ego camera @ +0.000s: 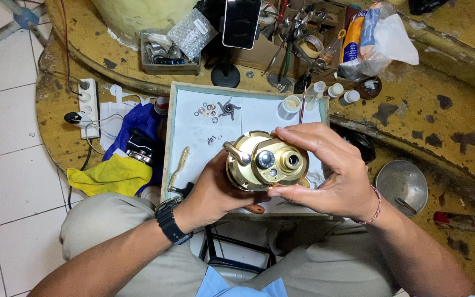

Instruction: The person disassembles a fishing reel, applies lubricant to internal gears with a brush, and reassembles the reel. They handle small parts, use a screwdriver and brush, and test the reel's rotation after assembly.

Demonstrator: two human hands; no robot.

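From the head camera, both hands hold a round gold fishing reel (pixel 264 160) over a white tray (pixel 193 126). The left hand (pixel 215 190) wraps it from 8 o'clock, and the right hand (pixel 325 170) pinches it from 3 o'clock. Little washers (pixel 207 110) lie on the tray at 11 o'clock from the reel.

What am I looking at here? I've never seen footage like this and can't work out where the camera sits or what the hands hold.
The one camera sits on a person's head and looks down at their lap and worktable. Both hands hold a round gold-coloured fishing reel: the left hand, with a black wristwatch, cups it from below, and the right hand grips its side. Beneath lies a white tray with small washers, a star-shaped metal part and a gold handle arm. Small white bottles stand behind.
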